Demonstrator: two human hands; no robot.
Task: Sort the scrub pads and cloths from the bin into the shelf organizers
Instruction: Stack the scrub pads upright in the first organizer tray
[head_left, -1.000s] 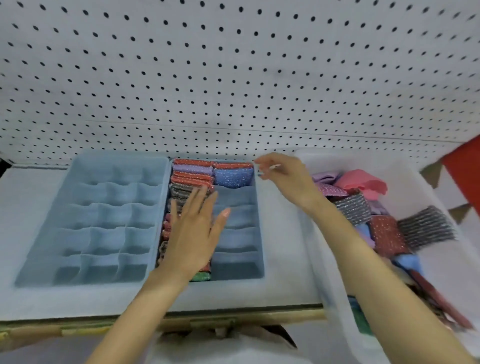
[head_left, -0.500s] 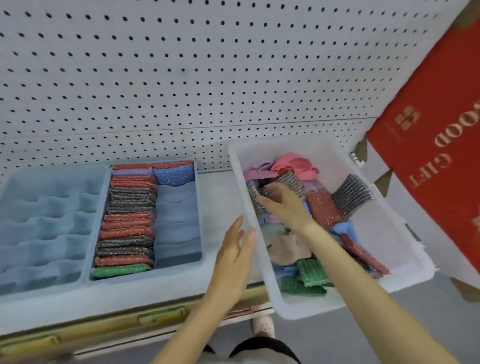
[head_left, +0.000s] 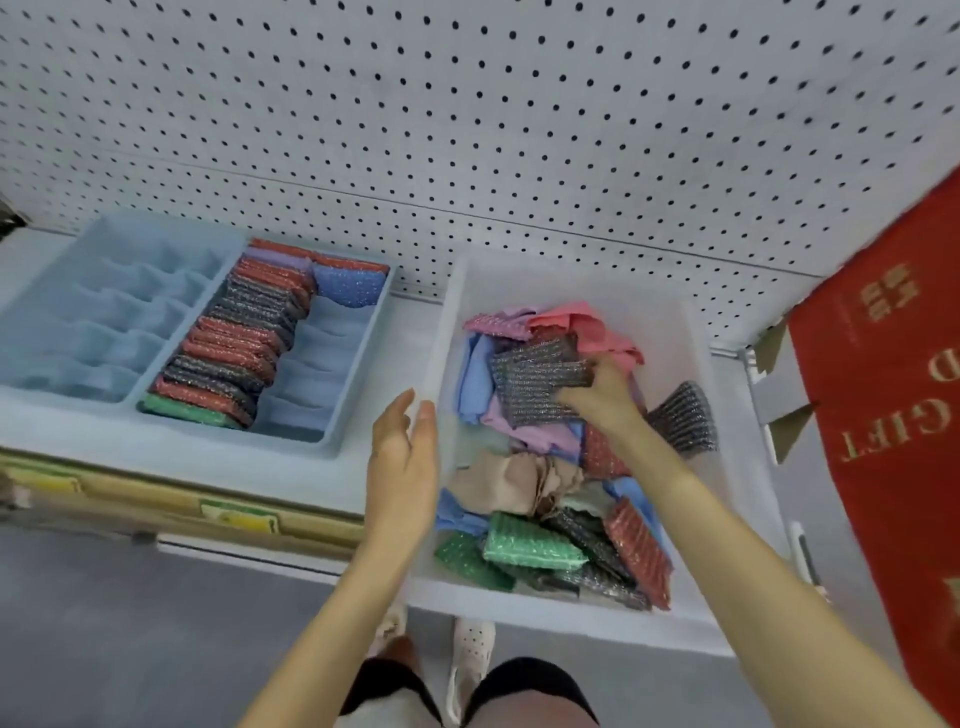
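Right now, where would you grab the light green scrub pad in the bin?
Come from above and pinch the light green scrub pad across its long edges: it lies nearly flat on top, upper face uncovered. The left hand is free; the right hand grips a grey scrub pad.

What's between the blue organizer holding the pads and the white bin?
Only bare shelf, in the head view; the left hand is at its near end.

I recorded the left hand (head_left: 402, 467) open, fingers straight; the right hand (head_left: 602, 397), arm extended, gripped a grey scrub pad (head_left: 535, 379).
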